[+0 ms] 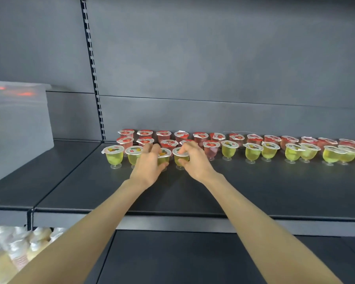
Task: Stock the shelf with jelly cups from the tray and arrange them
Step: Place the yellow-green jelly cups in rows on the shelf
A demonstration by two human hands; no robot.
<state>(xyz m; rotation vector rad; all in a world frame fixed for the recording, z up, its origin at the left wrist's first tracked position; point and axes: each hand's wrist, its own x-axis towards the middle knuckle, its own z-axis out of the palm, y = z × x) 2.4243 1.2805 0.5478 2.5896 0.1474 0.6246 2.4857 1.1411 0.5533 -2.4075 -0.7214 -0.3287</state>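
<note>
Third green cup (164,154) and fourth green cup (179,159), counted from the left end of the front row, sit just beside each other on the shelf (254,191). The red cups (200,136) are ranked directly behind them.

My left hand (149,166) is curled round the third cup, thumb low on its near side. My right hand (195,161) pinches the fourth, fingertips on the lid.

Step in hand, as I judge it: arranging, not fetching.

Further right, the other green cups (230,151) stand unevenly, some paired, some gapped.

Next move: slide both cups into line with their neighbours and keep them upright. The narrow feet likely tip easily.

The bin (19,130) is at far left, well apart, and its contents are blurred.
</note>
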